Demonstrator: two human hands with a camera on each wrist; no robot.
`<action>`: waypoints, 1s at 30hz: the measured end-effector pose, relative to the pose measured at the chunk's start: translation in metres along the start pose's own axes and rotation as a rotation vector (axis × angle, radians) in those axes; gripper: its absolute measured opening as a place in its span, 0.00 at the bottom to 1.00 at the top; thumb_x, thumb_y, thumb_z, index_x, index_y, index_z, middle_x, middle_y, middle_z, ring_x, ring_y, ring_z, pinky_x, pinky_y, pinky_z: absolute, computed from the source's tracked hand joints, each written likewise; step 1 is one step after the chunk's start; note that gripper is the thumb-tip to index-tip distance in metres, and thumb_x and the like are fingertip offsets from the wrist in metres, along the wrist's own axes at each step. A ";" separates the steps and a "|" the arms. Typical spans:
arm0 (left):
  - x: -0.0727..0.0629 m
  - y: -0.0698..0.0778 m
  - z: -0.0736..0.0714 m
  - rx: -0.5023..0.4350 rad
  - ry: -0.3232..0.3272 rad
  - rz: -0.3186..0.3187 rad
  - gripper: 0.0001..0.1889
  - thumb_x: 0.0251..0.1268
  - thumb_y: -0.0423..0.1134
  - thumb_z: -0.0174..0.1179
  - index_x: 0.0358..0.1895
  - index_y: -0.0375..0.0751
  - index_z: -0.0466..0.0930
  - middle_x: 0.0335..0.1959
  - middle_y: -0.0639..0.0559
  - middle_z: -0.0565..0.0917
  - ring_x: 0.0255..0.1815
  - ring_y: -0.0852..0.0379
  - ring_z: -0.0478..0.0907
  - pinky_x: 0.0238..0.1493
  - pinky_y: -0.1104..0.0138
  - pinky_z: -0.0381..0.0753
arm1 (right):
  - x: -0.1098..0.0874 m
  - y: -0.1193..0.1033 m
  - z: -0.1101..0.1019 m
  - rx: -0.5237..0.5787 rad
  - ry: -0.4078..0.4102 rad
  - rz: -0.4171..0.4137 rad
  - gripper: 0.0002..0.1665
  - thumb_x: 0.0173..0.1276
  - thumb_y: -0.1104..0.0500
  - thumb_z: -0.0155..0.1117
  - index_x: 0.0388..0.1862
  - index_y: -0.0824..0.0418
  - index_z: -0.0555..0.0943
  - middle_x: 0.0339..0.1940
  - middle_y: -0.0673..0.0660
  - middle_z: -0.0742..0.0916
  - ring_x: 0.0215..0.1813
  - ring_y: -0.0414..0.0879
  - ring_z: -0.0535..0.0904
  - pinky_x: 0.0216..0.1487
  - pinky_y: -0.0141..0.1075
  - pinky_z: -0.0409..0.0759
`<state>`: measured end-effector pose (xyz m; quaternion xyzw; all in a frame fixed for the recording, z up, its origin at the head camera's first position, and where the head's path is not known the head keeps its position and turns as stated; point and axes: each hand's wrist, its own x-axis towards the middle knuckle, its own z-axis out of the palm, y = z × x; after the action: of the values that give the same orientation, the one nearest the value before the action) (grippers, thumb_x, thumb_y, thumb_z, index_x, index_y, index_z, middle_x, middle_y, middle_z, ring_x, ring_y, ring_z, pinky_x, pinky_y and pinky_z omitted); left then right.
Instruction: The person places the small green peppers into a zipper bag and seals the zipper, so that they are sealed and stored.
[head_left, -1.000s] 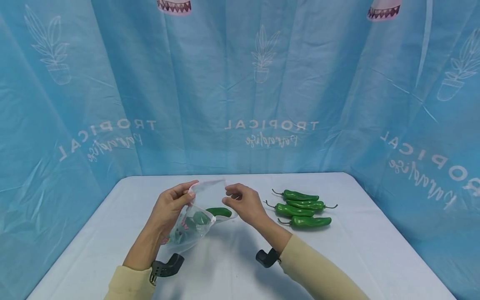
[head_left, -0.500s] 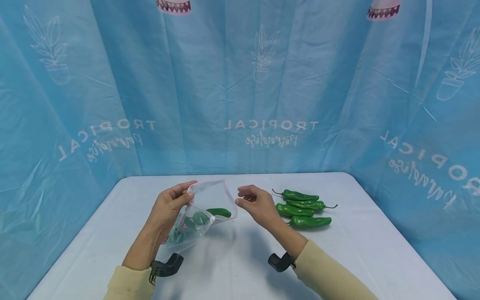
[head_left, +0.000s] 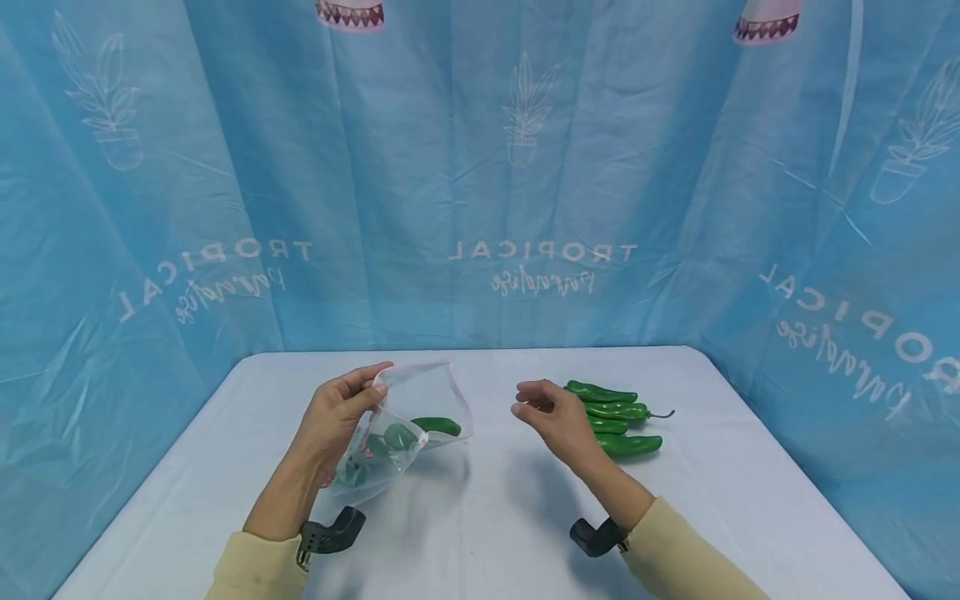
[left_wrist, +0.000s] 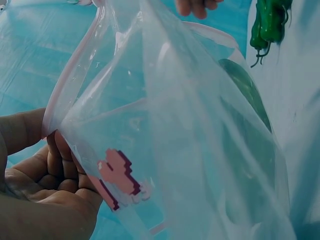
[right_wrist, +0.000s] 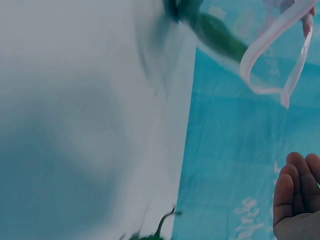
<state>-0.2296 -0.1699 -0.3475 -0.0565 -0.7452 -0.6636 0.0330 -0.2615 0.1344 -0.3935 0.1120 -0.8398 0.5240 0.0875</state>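
Note:
My left hand [head_left: 342, 414] pinches the rim of a clear plastic bag [head_left: 431, 385] between thumb and fingers. The bag hangs with its mouth spread open toward the right. In it lies a green pepper [head_left: 437, 426] near the mouth, with more green shapes blurred by the plastic. Pink printed figures [left_wrist: 119, 172] mark the bag's side in the left wrist view. My right hand [head_left: 558, 421] hovers off the bag, just left of a group of green peppers [head_left: 628, 446], and partly covers them in the head view. Its fingers are loosely bent and hold nothing.
Everything rests on or above a white-covered table [head_left: 480, 533]. A blue printed curtain [head_left: 480, 208] hangs round the back and both sides. A dark wrist camera [head_left: 597, 537] sits on the right wrist, with another wrist camera [head_left: 333, 531] on the left.
My right hand has left the bag's edge and moved right to the pepper group, covering some stems. The left hand and the bag have hardly moved, and the bag's mouth stays spread.

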 end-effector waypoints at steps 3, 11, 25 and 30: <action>0.000 0.000 0.000 0.000 -0.006 0.015 0.24 0.68 0.43 0.55 0.64 0.37 0.70 0.37 0.59 0.75 0.37 0.63 0.70 0.41 0.74 0.74 | -0.002 0.009 -0.011 -0.008 0.013 0.040 0.18 0.61 0.53 0.66 0.51 0.51 0.80 0.45 0.50 0.86 0.49 0.45 0.80 0.50 0.38 0.79; 0.001 -0.002 -0.001 -0.005 -0.014 0.033 0.24 0.68 0.43 0.55 0.64 0.35 0.69 0.36 0.60 0.75 0.36 0.63 0.70 0.41 0.74 0.75 | -0.009 0.035 -0.037 -0.062 0.041 0.100 0.20 0.62 0.52 0.67 0.54 0.52 0.79 0.48 0.52 0.85 0.52 0.45 0.79 0.52 0.35 0.77; 0.001 -0.002 -0.001 -0.007 -0.011 0.038 0.24 0.68 0.43 0.55 0.64 0.35 0.69 0.36 0.60 0.75 0.37 0.63 0.70 0.40 0.75 0.74 | -0.019 0.075 -0.083 -0.226 0.082 0.139 0.26 0.63 0.51 0.65 0.58 0.60 0.76 0.54 0.61 0.83 0.56 0.55 0.79 0.56 0.47 0.76; 0.001 -0.002 -0.001 -0.008 -0.013 0.039 0.24 0.68 0.43 0.55 0.64 0.35 0.69 0.37 0.60 0.75 0.37 0.63 0.69 0.41 0.75 0.74 | -0.021 0.090 -0.100 -0.292 0.077 0.153 0.28 0.65 0.50 0.63 0.60 0.62 0.74 0.55 0.64 0.82 0.58 0.57 0.77 0.56 0.49 0.75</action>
<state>-0.2306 -0.1707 -0.3493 -0.0755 -0.7416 -0.6653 0.0408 -0.2639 0.2643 -0.4331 0.0139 -0.9092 0.4052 0.0947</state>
